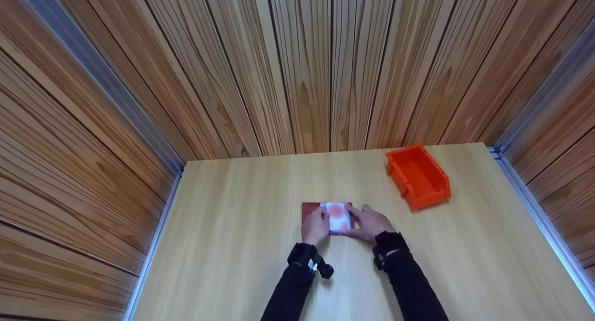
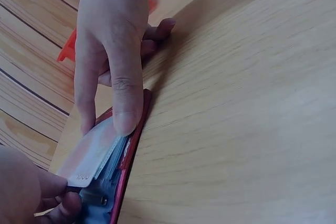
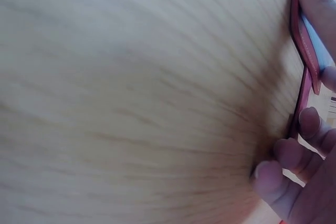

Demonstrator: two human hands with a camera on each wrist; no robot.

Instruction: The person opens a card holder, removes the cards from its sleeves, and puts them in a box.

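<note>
A red card wallet (image 1: 311, 209) lies spread on the table, with translucent bluish sleeves (image 2: 107, 177) stacked inside. On top is a white-and-pink card (image 1: 336, 214), tilted up from the sleeves in the left wrist view. The left hand (image 1: 316, 226) pinches its near left corner between thumb and finger. From the other side, the right hand (image 1: 371, 222) holds the wallet and card, thumb and index finger at opposite edges. Its thumb (image 3: 317, 11) lies against the wallet's inner edge. The other right fingers (image 3: 294, 153) are loosely bent beside the wallet.
An orange-red open bin (image 1: 420, 177) stands at the back right of the wooden table (image 1: 223, 246). Wood-panelled walls (image 1: 302, 70) with metal rails (image 1: 541, 228) enclose the table on the back and sides. Black wrist cameras sit on both sleeves.
</note>
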